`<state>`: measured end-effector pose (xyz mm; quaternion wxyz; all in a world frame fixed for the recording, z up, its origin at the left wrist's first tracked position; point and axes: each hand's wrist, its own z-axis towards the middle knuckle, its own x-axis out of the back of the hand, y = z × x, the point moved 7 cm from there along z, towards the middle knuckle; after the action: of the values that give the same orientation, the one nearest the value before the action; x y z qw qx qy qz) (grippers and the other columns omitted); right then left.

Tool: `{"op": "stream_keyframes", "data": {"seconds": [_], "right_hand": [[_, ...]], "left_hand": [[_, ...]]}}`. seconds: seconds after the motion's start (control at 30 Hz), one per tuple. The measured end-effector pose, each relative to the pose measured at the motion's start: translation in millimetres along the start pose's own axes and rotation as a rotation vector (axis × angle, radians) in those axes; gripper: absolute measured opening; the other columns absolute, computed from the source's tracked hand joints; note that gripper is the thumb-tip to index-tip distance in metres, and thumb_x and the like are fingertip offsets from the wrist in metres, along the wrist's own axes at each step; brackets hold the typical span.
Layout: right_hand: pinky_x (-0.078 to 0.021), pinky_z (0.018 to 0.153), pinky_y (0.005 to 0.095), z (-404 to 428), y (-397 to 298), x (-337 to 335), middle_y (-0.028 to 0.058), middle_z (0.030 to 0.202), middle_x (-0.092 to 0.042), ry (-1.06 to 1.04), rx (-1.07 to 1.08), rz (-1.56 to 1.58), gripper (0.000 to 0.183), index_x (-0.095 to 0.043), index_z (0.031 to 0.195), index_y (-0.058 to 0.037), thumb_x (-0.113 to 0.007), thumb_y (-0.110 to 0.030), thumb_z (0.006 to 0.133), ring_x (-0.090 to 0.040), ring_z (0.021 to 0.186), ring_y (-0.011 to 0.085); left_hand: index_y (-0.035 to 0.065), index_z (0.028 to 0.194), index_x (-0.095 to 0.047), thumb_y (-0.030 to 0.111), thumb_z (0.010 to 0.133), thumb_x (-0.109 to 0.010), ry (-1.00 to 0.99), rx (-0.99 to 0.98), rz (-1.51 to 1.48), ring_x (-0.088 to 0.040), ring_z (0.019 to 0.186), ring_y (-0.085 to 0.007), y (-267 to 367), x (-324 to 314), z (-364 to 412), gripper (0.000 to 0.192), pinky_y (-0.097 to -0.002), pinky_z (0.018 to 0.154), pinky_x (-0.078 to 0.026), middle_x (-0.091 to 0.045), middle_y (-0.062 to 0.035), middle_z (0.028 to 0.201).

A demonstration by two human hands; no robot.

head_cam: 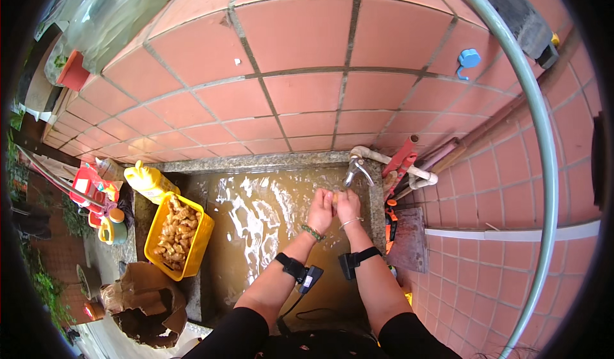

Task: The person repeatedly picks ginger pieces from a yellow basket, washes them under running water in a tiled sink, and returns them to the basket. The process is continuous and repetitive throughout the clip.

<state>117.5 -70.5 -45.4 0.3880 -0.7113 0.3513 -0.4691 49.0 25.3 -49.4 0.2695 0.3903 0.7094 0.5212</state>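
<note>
Close together below the metal tap (357,171), my left hand (320,210) and my right hand (348,206) hold a small light-brown piece (336,197), mostly hidden by the fingers; it looks like ginger root. Beneath them lies a stone sink (288,159) of murky brown water (268,215). A yellow plastic basket (204,244) heaped with ginger roots (176,232) rests on the sink's left side. A beaded bracelet circles my left wrist, a thin bangle my right. Both forearms wear black straps with small devices.
A yellow plastic jug (149,181) stands behind the basket, and a torn cardboard box (144,306) sits at lower left. Plastic pipes (400,155) rise right of the tap. A pale blue-green pipe (539,119) curves along the right. A tiled wall (297,33) bounds the back.
</note>
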Motion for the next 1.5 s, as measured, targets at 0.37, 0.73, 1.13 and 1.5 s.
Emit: {"op": "stream_keyframes", "data": {"seconds": [0.37,0.73,1.13,1.5], "right_hand": [[-0.0369,0.044,0.0243,-19,0,-20,0.003,0.061,-0.05,-0.227,0.08,0.356,0.017,-0.048,0.088,-0.0041,-0.047,-0.021,0.091,-0.046,0.048,0.0105],[-0.0366,0.035,0.0255,-28,6,-14,0.0036,0.068,-0.052,-0.196,-0.399,0.606,0.013,-0.05,0.091,-0.0072,-0.048,-0.02,0.089,-0.048,0.044,0.0126],[-0.0436,0.053,0.0337,-11,-4,12,0.0089,0.066,-0.055,0.001,0.196,0.233,0.022,-0.048,0.087,-0.0033,-0.061,-0.021,0.083,-0.056,0.061,0.0185],[-0.0292,0.033,0.0199,-3,16,-9,0.0017,0.063,-0.05,-0.111,-0.184,0.545,0.01,-0.049,0.088,-0.0078,-0.047,-0.018,0.088,-0.043,0.041,0.0081]], "left_hand": [[0.0075,0.08,-0.05,0.017,0.089,-0.046,0.08,0.195,-0.096,-0.043,0.049,-0.0077,-22,7,10,0.014,-0.0236,0.042,-0.035,-0.048,0.0009,0.062],[0.0046,0.085,-0.051,0.019,0.087,-0.051,0.071,0.04,-0.013,-0.051,0.053,-0.0151,15,-3,12,0.015,-0.0288,0.047,-0.043,-0.053,-0.0046,0.063],[0.0041,0.104,-0.048,0.018,0.092,-0.04,-0.315,0.441,-0.406,-0.051,0.061,-0.0101,-1,-1,1,0.02,-0.0197,0.051,-0.039,-0.053,-0.0026,0.079],[0.0039,0.113,-0.044,-0.003,0.086,-0.049,-0.422,-0.068,-0.249,-0.053,0.081,-0.0079,29,-4,-16,0.028,-0.0189,0.069,-0.044,-0.054,-0.0028,0.095]]}}
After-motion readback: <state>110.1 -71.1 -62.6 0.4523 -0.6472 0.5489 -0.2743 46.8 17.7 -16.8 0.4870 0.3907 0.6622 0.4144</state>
